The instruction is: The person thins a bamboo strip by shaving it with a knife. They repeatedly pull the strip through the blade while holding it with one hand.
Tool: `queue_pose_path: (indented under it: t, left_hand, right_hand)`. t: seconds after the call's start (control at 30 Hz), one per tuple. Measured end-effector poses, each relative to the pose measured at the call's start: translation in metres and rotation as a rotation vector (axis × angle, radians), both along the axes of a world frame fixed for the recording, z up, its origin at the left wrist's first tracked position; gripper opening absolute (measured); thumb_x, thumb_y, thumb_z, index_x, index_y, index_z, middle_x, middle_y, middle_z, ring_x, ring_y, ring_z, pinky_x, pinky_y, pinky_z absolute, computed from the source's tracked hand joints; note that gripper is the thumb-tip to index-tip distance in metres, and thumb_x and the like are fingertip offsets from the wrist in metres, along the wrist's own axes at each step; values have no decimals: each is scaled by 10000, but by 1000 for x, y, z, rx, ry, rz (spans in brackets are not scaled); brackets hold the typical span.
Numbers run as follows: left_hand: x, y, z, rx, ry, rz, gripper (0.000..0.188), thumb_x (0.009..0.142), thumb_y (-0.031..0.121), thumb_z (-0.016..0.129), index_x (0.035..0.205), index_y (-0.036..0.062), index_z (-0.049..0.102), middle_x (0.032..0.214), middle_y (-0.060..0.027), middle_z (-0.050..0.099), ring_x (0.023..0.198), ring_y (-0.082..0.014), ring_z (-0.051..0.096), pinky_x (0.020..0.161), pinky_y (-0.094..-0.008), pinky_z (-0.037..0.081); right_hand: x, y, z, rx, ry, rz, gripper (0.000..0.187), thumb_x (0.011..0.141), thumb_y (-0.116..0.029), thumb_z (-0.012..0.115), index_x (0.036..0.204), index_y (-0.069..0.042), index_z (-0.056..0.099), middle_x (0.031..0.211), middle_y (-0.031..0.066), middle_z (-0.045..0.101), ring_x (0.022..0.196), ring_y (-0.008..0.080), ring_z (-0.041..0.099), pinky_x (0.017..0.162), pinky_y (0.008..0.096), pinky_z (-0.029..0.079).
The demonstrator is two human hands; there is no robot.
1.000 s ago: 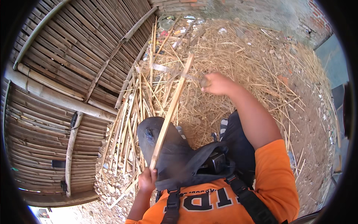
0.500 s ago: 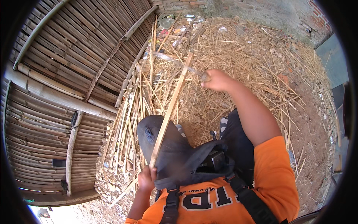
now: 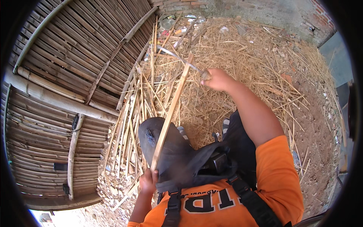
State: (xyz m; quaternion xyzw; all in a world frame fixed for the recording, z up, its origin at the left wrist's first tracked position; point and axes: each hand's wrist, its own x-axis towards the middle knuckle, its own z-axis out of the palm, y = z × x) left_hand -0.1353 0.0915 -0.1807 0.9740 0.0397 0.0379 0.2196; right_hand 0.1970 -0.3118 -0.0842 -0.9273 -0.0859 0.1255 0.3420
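Observation:
A long pale bamboo strip [image 3: 173, 109] slants across my left thigh, its far end pointing up and away from me. My left hand [image 3: 148, 181] is closed around the near end of it. In my right hand [image 3: 218, 80] I grip the handle of a long-bladed knife [image 3: 172, 54]. Its thin blade reaches to the left and crosses the strip close to the far end; I cannot tell whether the edge is cutting in. My right arm is stretched forward over the shavings.
Bamboo shavings [image 3: 242, 56] cover the ground ahead. Split strips [image 3: 126, 132] lie in a heap at my left, beside a slatted bamboo wall [image 3: 56, 49]. A brick wall [image 3: 261, 15] stands at the back, with litter [image 3: 166, 23] in its left corner. Bare soil [image 3: 314, 121] shows at right.
The knife blade, blurred before, now shows clearly across the strip's far end. My right hand has shifted slightly left; my left hand keeps its hold on the strip.

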Motion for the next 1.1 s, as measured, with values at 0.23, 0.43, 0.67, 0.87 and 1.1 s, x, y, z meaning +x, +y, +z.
queue_pose_path:
  t: [0.23,0.43,0.67,0.87,1.1]
  left_hand:
    - [0,-5,11,-33,59,-5,419,1006,398,600,826,29,516,623,-234,593,586,-477,605,531,-534,456]
    - [2,-2,5,-16,61,-8,421,1009,400,591,819,30,519,617,-235,591,582,-478,607,526,-536,457]
    - [2,-3,10,-4,37,-41,390,1006,346,589,810,17,518,608,-239,582,574,-479,598,519,-538,444]
    - [-1,0,7,-27,47,-63,363,1003,323,588,819,16,522,642,-251,597,607,-482,611,542,-544,456]
    - [4,1,5,-5,49,-37,344,992,317,604,837,16,540,665,-245,623,618,-480,620,547,-543,466]
  right_hand:
    - [-75,50,26,-346,-121,747,305,869,-249,748,1110,-66,705,1011,148,734,995,285,709,855,463,558]
    - [-3,-6,2,-12,-17,69,304,934,-278,713,1134,-56,658,934,130,703,842,234,680,813,394,554]
    - [-50,32,1,-207,-217,546,188,895,-260,732,1041,-145,703,806,61,706,771,238,689,740,432,553]
    - [-27,6,-14,-109,-148,435,202,904,-266,731,1009,-100,686,877,93,710,820,206,689,780,411,569]
    - [-18,-4,5,-19,-33,141,267,915,-249,717,1089,-50,684,929,135,702,834,253,695,780,430,560]
